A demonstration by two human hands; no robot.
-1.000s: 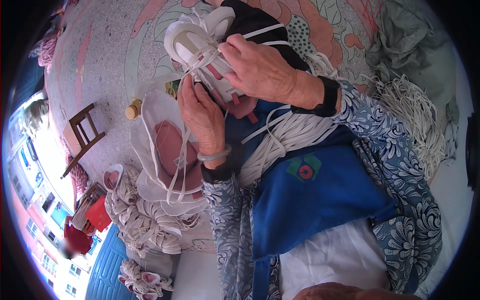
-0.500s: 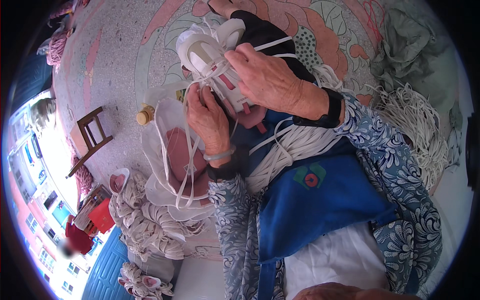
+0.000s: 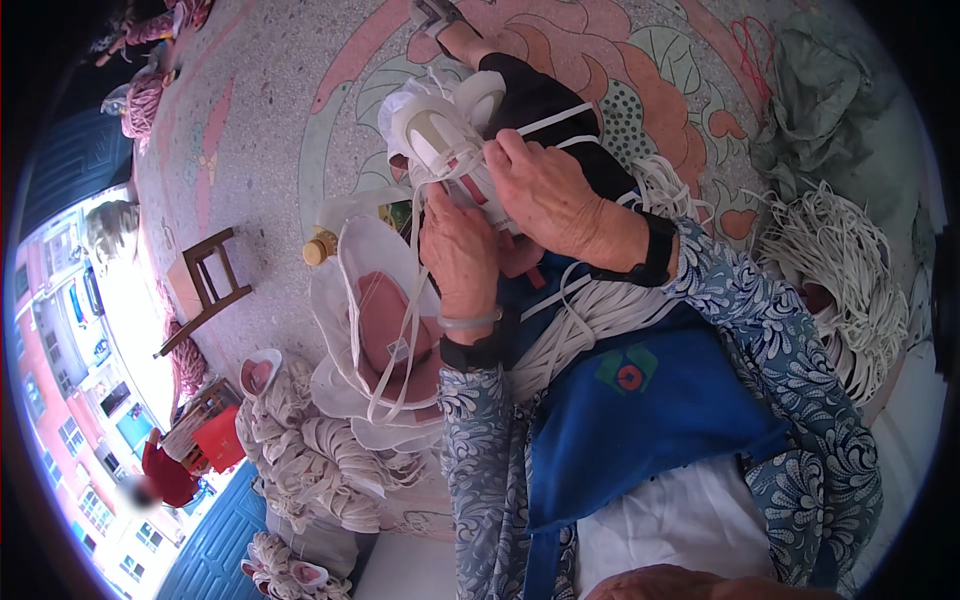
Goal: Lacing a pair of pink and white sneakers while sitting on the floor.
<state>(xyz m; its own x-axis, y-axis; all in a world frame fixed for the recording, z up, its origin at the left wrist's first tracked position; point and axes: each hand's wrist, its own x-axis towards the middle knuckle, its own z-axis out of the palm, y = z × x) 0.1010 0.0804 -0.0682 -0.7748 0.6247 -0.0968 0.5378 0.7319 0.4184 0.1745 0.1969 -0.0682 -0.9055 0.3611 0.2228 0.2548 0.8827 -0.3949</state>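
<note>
A white and beige shoe upper (image 3: 430, 130) with pink-red trim rests over my lap, its front away from me. My right hand (image 3: 545, 195) pinches a white shoelace (image 3: 455, 165) at the lacing on the right side. At the left side of the lacing my left hand (image 3: 458, 250) is closed around a lace, its fingertips partly hidden. A long lace end (image 3: 412, 300) hangs down from there across another white shoe upper (image 3: 350, 245) with a pink lining. A bundle of flat white laces (image 3: 570, 345) lies on my blue apron (image 3: 640, 430).
Strung bundles of white shoe parts (image 3: 320, 440) lie at the left. A yellow-capped bottle (image 3: 320, 247) and a small wooden stool (image 3: 208, 285) stand beyond. At right are a heap of white laces (image 3: 835, 285) and crumpled grey-green cloth (image 3: 820, 110). A person in red (image 3: 170, 470) is outside.
The whole view has shifted a little. My left hand has turned so its back shows more, with its fingers tucked in by the lacing. My right hand still pinches the lace.
</note>
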